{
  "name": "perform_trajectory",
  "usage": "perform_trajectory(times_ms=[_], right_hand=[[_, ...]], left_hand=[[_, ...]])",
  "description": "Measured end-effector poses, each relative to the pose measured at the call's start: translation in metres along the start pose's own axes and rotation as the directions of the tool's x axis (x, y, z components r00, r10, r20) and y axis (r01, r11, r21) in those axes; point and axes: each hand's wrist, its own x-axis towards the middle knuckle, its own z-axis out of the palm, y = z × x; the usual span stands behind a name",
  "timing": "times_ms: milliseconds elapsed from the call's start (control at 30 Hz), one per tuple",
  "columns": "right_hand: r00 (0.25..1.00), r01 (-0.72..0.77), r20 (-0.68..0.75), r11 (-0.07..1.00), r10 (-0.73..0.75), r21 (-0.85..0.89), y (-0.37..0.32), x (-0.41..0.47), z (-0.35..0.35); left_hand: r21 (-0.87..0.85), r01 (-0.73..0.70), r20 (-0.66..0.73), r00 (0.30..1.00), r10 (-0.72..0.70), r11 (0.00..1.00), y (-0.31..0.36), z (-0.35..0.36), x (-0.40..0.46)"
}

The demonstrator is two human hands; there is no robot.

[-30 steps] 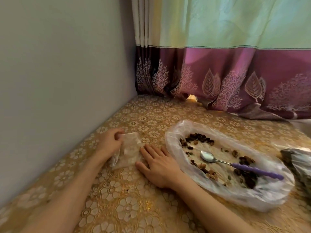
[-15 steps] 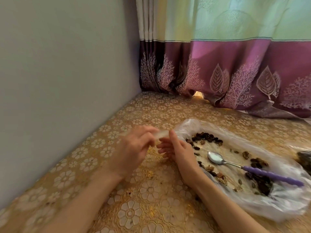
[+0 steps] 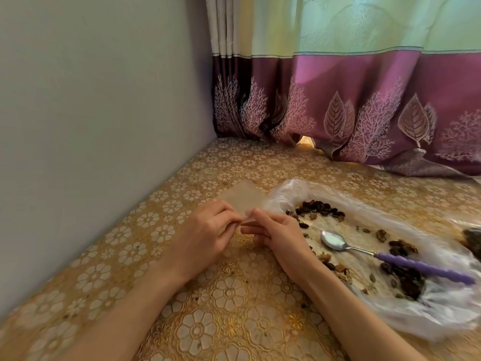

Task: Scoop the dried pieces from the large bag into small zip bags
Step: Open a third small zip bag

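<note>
A small clear zip bag (image 3: pixel 244 195) is held up just above the table, flat and empty-looking. My left hand (image 3: pixel 208 235) and my right hand (image 3: pixel 278 235) both pinch its near edge, fingertips almost touching. To the right lies the large clear bag (image 3: pixel 294 191), spread open on the table, with dark and brown dried pieces (image 3: pixel 320 208) scattered inside. A metal spoon with a purple handle (image 3: pixel 421 267) rests in it, bowl up and empty.
A gold flower-patterned cloth (image 3: pixel 229 303) covers the table. A grey wall (image 3: pixel 91 126) runs along the left. A purple and green curtain (image 3: pixel 364 105) hangs at the back. Another bag with dark contents (image 3: pixel 472 239) shows at the right edge.
The small bag lay flat on the table under both hands a second ago. Both hands have since lifted it and brought its edge between their fingertips.
</note>
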Motion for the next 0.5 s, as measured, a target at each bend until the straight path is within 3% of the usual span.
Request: perform_trajectory(times_ms=[167,500], right_hand=[[1.0,-0.003,-0.015,0.971,0.0,-0.238,0.0023,0.0033,0.0027],[1.0,-0.01,0.005,0.993,0.01,-0.119,0.0034,0.0061,-0.0033]], left_hand=[[0.009,0.087,-0.033,0.996,-0.087,0.996,0.0014,-0.0007,0.0001],[-0.06,0.132,0.061,0.99,-0.129,0.989,0.0053,0.0023,0.0007]])
